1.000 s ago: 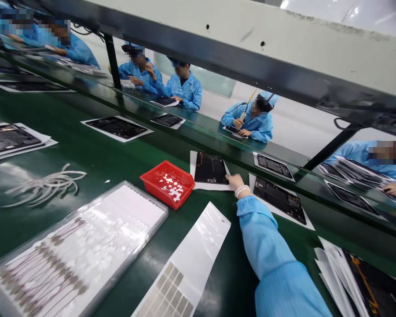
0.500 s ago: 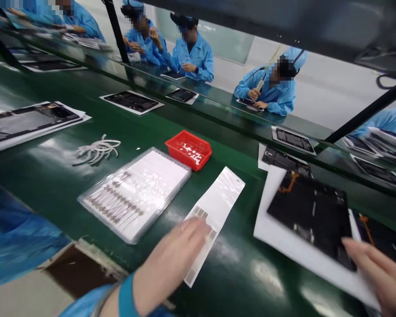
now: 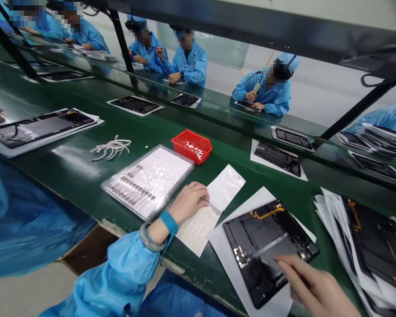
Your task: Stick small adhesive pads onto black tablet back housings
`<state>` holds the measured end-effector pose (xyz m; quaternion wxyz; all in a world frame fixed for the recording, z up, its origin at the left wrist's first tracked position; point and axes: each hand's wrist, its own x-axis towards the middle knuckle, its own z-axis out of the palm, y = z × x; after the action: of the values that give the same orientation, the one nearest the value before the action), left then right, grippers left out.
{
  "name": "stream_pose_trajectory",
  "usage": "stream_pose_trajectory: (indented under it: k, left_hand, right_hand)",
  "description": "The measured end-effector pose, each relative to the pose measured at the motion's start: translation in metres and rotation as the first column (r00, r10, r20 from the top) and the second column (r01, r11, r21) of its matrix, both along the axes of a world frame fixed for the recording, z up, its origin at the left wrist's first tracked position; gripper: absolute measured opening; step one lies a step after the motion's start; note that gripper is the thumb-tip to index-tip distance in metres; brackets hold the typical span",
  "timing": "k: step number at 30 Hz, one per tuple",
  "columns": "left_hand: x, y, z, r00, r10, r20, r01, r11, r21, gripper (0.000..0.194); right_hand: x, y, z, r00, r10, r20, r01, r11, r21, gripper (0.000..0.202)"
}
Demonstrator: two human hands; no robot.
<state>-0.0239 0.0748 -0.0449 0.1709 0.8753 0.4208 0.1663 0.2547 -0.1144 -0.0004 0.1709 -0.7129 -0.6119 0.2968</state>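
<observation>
My left hand [image 3: 190, 200] rests on a long white sheet [image 3: 227, 182], fingers curled together around its middle. Something small and grey shows by the fingertips, too small to name. Pale stripes run across the sheet's lower half. To the right, a black tablet housing [image 3: 267, 233] with an orange flex cable [image 3: 267, 212] lies tilted on white paper [image 3: 222, 246]. My right hand [image 3: 313, 281] is over its near edge, thumb and forefinger pinched together; whatever they hold is hidden. A translucent strip [image 3: 270, 245] crosses the housing just above those fingertips.
Left of the sheet is a clear tray [image 3: 152, 180] of small wired parts. Behind it stands a red bin [image 3: 192, 147] with white bits. White curved strips [image 3: 112, 147] lie farther left. Papers and another housing [image 3: 376, 242] are stacked right. Co-workers [image 3: 264, 88] sit opposite.
The housing and its paper have come left and turned, now lying beside the white sheet. My right hand has moved left over it. My left hand has moved up the sheet, its fingers curling.
</observation>
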Motion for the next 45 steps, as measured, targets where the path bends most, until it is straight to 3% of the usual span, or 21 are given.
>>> stream_pose_trajectory:
  k: [3, 6, 11, 17, 21, 23, 26, 28, 30, 33, 36, 39, 45]
  left_hand:
    - [0.0, -0.001, -0.003, 0.999, 0.043, 0.02, -0.043, 0.999, 0.012, 0.006]
    - [0.0, -0.001, -0.006, 0.998, 0.057, 0.023, -0.057, 0.998, 0.029, 0.012]
    - [-0.001, 0.001, -0.007, 0.999, 0.033, -0.001, -0.033, 0.997, 0.073, 0.017]
    - [-0.001, 0.0, -0.009, 1.0, 0.013, -0.01, -0.011, 0.993, 0.115, 0.019]
    - [-0.005, 0.004, -0.014, 1.0, 0.005, 0.004, -0.006, 0.992, 0.124, 0.017]
    - [-0.01, 0.005, -0.012, 1.0, -0.004, 0.016, 0.002, 0.992, 0.126, 0.019]
    - [-0.015, -0.003, -0.001, 0.999, 0.009, 0.053, -0.017, 0.99, 0.142, 0.03]
    - [-0.011, -0.02, 0.007, 0.997, 0.001, 0.082, -0.016, 0.984, 0.176, 0.037]
    - [0.0, -0.046, 0.01, 0.992, -0.103, 0.079, 0.082, 0.968, 0.239, 0.028]
    - [0.023, -0.088, 0.0, 0.95, -0.311, -0.017, 0.302, 0.907, 0.292, 0.026]
    - [0.04, -0.116, -0.019, 0.926, -0.373, -0.052, 0.369, 0.869, 0.329, 0.028]
    - [0.045, -0.121, -0.028, 0.934, -0.357, 0.0, 0.338, 0.886, 0.317, 0.025]
    - [0.042, -0.116, -0.021, 0.946, -0.323, 0.028, 0.305, 0.914, 0.268, 0.019]
  right_hand:
    - [-0.035, 0.046, 0.013, 0.959, 0.274, 0.076, -0.281, 0.954, 0.107, 0.026]
    - [-0.071, 0.09, 0.008, 0.906, 0.399, 0.144, -0.422, 0.88, 0.217, 0.021]
    - [-0.107, 0.143, -0.007, 0.861, 0.409, 0.303, -0.479, 0.851, 0.215, 0.015]
    - [-0.121, 0.167, -0.015, 0.807, 0.421, 0.414, -0.507, 0.853, 0.122, 0.017]
    - [-0.122, 0.162, -0.016, 0.794, 0.42, 0.44, -0.514, 0.85, 0.116, 0.019]
    - [-0.115, 0.154, -0.01, 0.838, 0.387, 0.384, -0.479, 0.859, 0.181, 0.019]
    - [-0.087, 0.132, 0.005, 0.956, 0.285, 0.065, -0.292, 0.914, 0.283, 0.018]
    - [-0.063, 0.111, 0.013, 0.969, 0.189, -0.157, -0.154, 0.966, 0.21, 0.02]
    - [-0.043, 0.087, 0.011, 0.963, 0.108, -0.249, -0.091, 0.993, 0.079, 0.023]
    - [-0.032, 0.055, -0.008, 0.974, 0.05, -0.221, -0.048, 0.999, 0.015, 0.022]
    - [-0.037, 0.037, -0.033, 0.993, 0.002, -0.117, 0.012, 0.992, 0.124, 0.022]
    - [-0.046, 0.033, -0.046, 0.999, -0.044, -0.013, 0.046, 0.973, 0.225, 0.019]
    - [-0.051, 0.034, -0.05, 0.992, -0.078, 0.097, 0.052, 0.968, 0.245, 0.021]
